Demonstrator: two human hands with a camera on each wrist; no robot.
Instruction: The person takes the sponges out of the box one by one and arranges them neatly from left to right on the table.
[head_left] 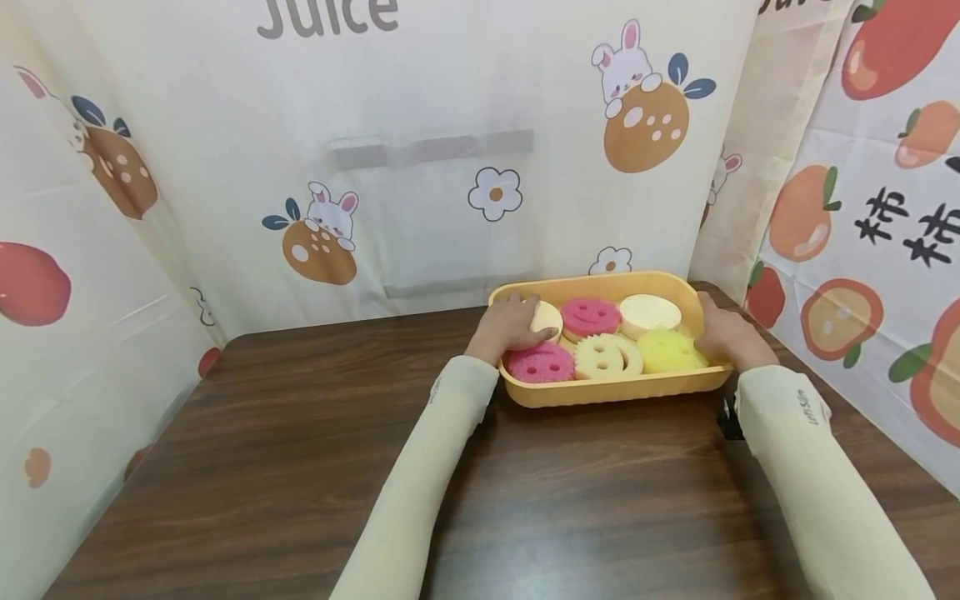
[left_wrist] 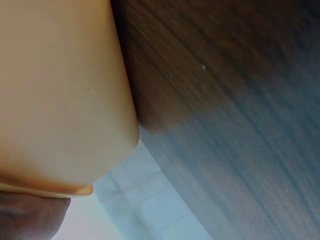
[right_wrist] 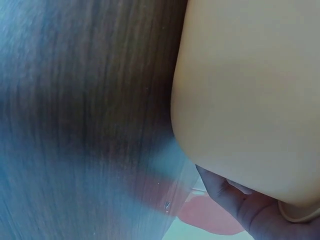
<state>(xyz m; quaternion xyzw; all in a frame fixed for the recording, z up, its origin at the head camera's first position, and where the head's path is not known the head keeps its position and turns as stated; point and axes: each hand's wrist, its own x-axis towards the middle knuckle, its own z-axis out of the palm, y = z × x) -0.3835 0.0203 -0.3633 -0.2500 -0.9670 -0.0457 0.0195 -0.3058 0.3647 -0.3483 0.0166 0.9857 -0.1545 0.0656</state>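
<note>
Right of the frame's middle, a yellow tray (head_left: 617, 392) of sponges (head_left: 591, 318) is held by the left hand (head_left: 512, 323) and right hand (head_left: 726, 335), each grip clamped on one end.

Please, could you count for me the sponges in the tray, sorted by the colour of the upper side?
Pink sponges: 2
Cream sponges: 3 (one partly hidden by the left hand)
Bright yellow sponge: 1
Total visible: 6
</note>
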